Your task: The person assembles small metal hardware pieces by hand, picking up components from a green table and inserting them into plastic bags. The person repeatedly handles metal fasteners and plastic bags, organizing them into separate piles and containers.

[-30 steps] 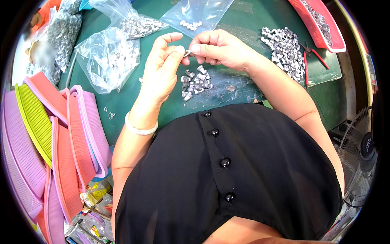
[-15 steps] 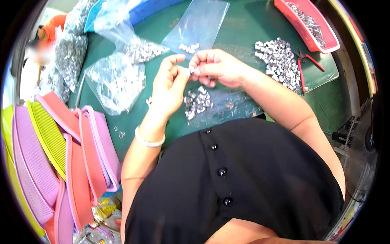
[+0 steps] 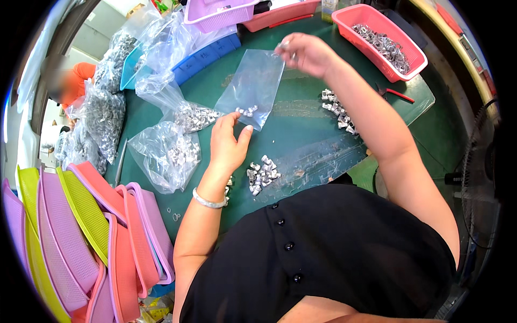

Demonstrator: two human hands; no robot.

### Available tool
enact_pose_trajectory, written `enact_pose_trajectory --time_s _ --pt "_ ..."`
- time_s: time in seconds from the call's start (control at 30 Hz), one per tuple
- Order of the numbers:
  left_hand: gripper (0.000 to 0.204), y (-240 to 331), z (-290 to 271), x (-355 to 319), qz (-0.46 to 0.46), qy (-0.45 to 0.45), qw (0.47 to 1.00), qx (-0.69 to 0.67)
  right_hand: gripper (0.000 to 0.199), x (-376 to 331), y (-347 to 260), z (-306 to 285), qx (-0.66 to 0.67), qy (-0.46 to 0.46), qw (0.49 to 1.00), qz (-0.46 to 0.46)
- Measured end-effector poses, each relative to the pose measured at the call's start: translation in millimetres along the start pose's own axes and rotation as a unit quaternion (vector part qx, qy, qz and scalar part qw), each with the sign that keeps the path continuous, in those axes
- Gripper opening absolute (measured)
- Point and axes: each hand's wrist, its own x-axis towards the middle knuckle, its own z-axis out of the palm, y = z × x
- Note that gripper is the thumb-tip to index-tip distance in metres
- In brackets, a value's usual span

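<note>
My left hand [image 3: 229, 144] is open over the green table, thumb and fingers apart, with nothing seen in it. Its fingertips are near the lower edge of a flat clear plastic bag [image 3: 250, 75], where several small pale pieces [image 3: 247, 111] lie. My right hand [image 3: 309, 54] is raised by the bag's far right corner, fingers curled round small silvery metal pieces [image 3: 282, 47]; their exact kind is too small to tell. Closer to me sits a small pile of metal pieces [image 3: 263, 175]. My right forearm partly covers a larger pile [image 3: 338, 111].
At the far right stands a pink basket [image 3: 350, 40] of metal rings, with red-handled pliers [image 3: 399, 96] nearby. Two filled clear bags [image 3: 196, 117] lie left of my left hand. Stacked coloured baskets [image 3: 70, 231] crowd the left; a person in orange [image 3: 83, 78] is beyond.
My hands, together before, are now apart. The right has moved up and away with small metal pieces in its fingers; the left has opened beside the bag. The whole view has shifted.
</note>
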Motion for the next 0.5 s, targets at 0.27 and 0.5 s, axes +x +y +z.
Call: enact_pose_trajectory --time_s 0.27,0.5 --pt "0.055 36 33 58 0.095 0.006 0.963 0.25 0.009 68 -23 -31 -0.136 0.128 0.98 0.062" --pt "0.028 26 73 82 0.095 -0.1 0.914 0.382 0.009 83 -8 -14 -0.314 0.122 0.933 0.125"
